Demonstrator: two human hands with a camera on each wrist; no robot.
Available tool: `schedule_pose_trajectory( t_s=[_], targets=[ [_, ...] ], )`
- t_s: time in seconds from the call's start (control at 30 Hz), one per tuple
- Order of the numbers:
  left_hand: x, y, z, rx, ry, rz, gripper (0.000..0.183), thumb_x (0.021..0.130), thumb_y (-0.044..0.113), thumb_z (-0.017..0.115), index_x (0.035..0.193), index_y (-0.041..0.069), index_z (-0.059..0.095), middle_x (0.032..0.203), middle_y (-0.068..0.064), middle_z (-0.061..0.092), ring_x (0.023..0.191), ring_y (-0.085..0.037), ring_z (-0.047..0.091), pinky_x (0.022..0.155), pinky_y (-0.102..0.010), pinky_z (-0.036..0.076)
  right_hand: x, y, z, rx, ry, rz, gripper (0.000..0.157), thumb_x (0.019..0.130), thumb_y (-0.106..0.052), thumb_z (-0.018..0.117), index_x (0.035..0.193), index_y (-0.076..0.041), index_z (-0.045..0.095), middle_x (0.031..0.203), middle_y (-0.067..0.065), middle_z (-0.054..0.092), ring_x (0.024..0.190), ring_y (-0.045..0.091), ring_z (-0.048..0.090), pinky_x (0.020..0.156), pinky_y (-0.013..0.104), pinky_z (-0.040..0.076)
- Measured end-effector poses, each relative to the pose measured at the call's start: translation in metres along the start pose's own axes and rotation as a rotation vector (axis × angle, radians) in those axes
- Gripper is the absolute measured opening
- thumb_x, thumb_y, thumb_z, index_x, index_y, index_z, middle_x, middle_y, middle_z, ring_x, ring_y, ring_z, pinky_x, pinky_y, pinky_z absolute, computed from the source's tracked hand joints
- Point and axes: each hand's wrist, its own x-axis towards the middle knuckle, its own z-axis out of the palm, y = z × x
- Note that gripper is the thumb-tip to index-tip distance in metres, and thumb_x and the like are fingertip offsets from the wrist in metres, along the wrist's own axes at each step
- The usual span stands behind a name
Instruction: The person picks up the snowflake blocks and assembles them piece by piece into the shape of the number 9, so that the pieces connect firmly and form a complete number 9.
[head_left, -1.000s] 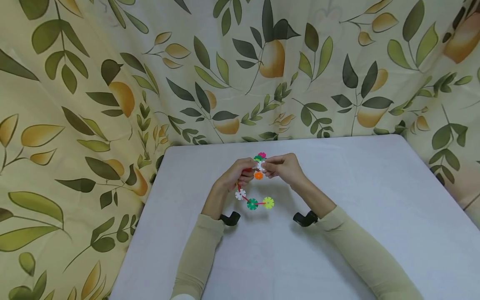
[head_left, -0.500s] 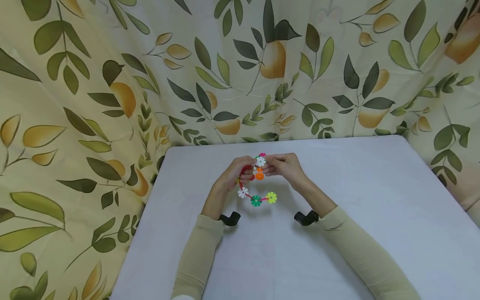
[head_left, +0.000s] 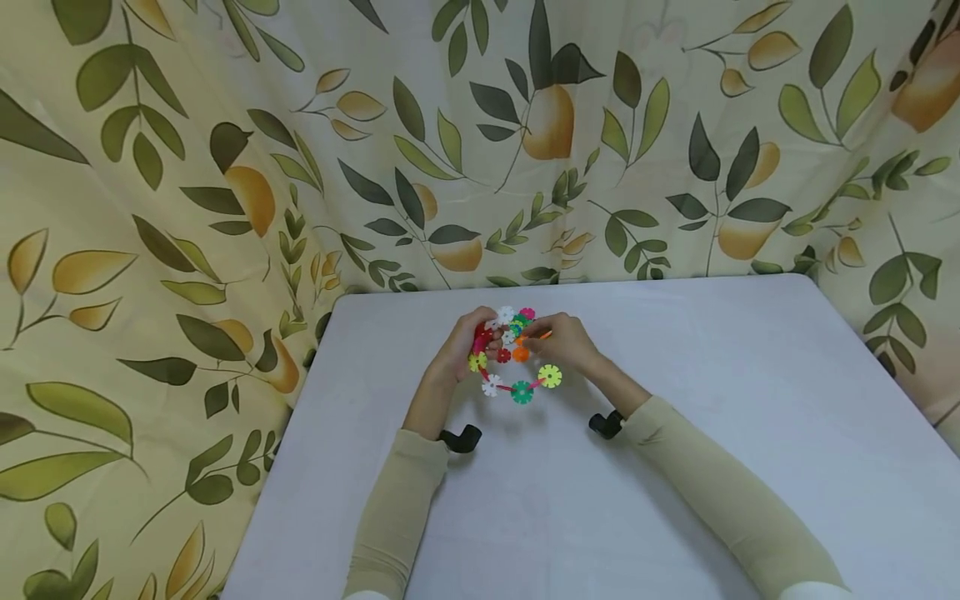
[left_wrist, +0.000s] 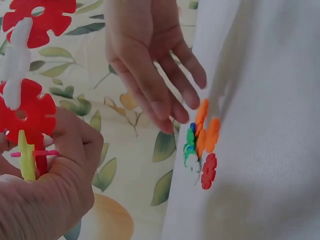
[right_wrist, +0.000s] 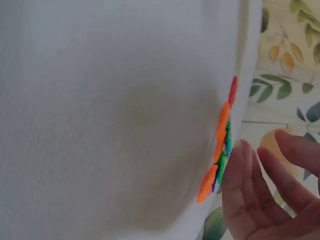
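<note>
Where the white table (head_left: 712, 358) meets the leaf-and-fruit curtain (head_left: 645, 150) behind it, a small cluster of loose flower-shaped discs (left_wrist: 200, 142) lies near the far edge, orange, red, green, blue and white among them. The right hand (head_left: 566, 340) is at this cluster, its fingers loosely extended and hiding part of it; both wrist views show those fingers wrapped round nothing. Beige sleeves (head_left: 720, 479) cover the forearms, and a dark bracket (head_left: 461, 439) juts from the left wrist, another from the right.

The left hand (head_left: 454, 350) grips a chain of notched plastic discs (head_left: 492, 385), its fingers curled about a red piece and a yellow-green one. The chain is raised over the table, just beside the cluster. Flat-facing discs alternate with edge-on ones: red, white, red past the thumb side in the left wrist view; yellow-green, white, green and yellow, joined by red and pink links, in the head view.

It has no single straight axis. From the left hand it drops toward the person, then curves right, a yellow disc (head_left: 550, 376) at its free end. The other end overlaps the cluster from above, so I cannot quite tell which white discs there belong to it.
</note>
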Motion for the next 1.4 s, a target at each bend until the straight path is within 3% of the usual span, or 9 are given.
schedule_pose_trajectory(
  t_s=[0.17,0.37,0.63,0.83,1.03,1.2,1.4],
  targets=[
    [-0.002,-0.002,0.0,-0.069,-0.033,-0.005,0.03,0.102,0.027,0.039,0.092,0.002,0.052,0.07,0.001,0.041,0.053,-0.008,0.036,0.046,-0.014,0.034,0.005,-0.001,0.009,-0.137,-0.049,-0.013,0.032,0.091,-0.015,0.08,0.12,-0.002,0.076,0.105,0.014,0.075,0.095,0.03,0.068,0.079,0.042,0.058],
    [-0.003,-0.001,0.004,-0.047,-0.063,0.003,0.029,0.106,0.028,0.039,0.093,0.003,0.049,0.073,0.001,0.043,0.049,-0.006,0.031,0.042,-0.013,0.028,0.011,0.001,0.017,-0.303,-0.09,-0.063,0.033,0.087,-0.012,0.082,0.118,-0.002,0.077,0.104,0.011,0.076,0.098,0.028,0.068,0.088,0.045,0.057],
    [-0.001,-0.002,0.008,-0.047,-0.054,-0.003,0.018,0.109,0.023,0.042,0.097,0.012,0.049,0.077,-0.002,0.049,0.047,-0.006,0.032,0.04,-0.012,0.028,0.01,0.0,0.016,-0.333,-0.076,-0.069,0.024,0.086,-0.009,0.081,0.108,0.0,0.078,0.099,0.01,0.076,0.094,0.027,0.068,0.087,0.045,0.058],
    [0.0,-0.001,0.008,-0.052,-0.058,0.016,0.022,0.11,0.021,0.043,0.093,0.009,0.05,0.073,-0.002,0.047,0.047,-0.004,0.032,0.04,-0.012,0.028,0.008,-0.001,0.012,-0.274,-0.079,-0.053,0.021,0.082,-0.01,0.087,0.097,-0.001,0.076,0.089,0.007,0.073,0.084,0.023,0.065,0.078,0.04,0.057],
    [-0.001,-0.001,0.007,-0.038,-0.059,0.009,0.022,0.111,0.022,0.043,0.094,0.009,0.05,0.073,-0.002,0.047,0.047,-0.004,0.034,0.04,-0.012,0.029,0.0,-0.001,0.004,-0.187,-0.064,-0.064,0.011,0.087,-0.009,0.081,0.097,-0.004,0.079,0.088,0.005,0.075,0.077,0.019,0.065,0.069,0.033,0.056],
    [-0.001,-0.001,0.006,-0.041,-0.051,0.002,0.022,0.111,0.023,0.044,0.095,0.01,0.051,0.072,-0.001,0.047,0.046,-0.005,0.034,0.04,-0.012,0.029,-0.009,-0.004,-0.001,-0.08,0.014,-0.093,0.008,0.092,-0.01,0.078,0.098,-0.005,0.079,0.085,0.004,0.075,0.07,0.017,0.067,0.064,0.031,0.056],
    [-0.001,-0.001,0.004,-0.051,-0.048,-0.011,0.021,0.111,0.023,0.044,0.096,0.01,0.051,0.071,-0.001,0.045,0.046,-0.006,0.034,0.04,-0.012,0.03,-0.019,-0.013,-0.007,0.078,0.133,-0.156,0.007,0.094,-0.01,0.076,0.099,-0.005,0.075,0.085,0.004,0.076,0.078,0.028,0.075,0.067,0.032,0.058]
  ],
)
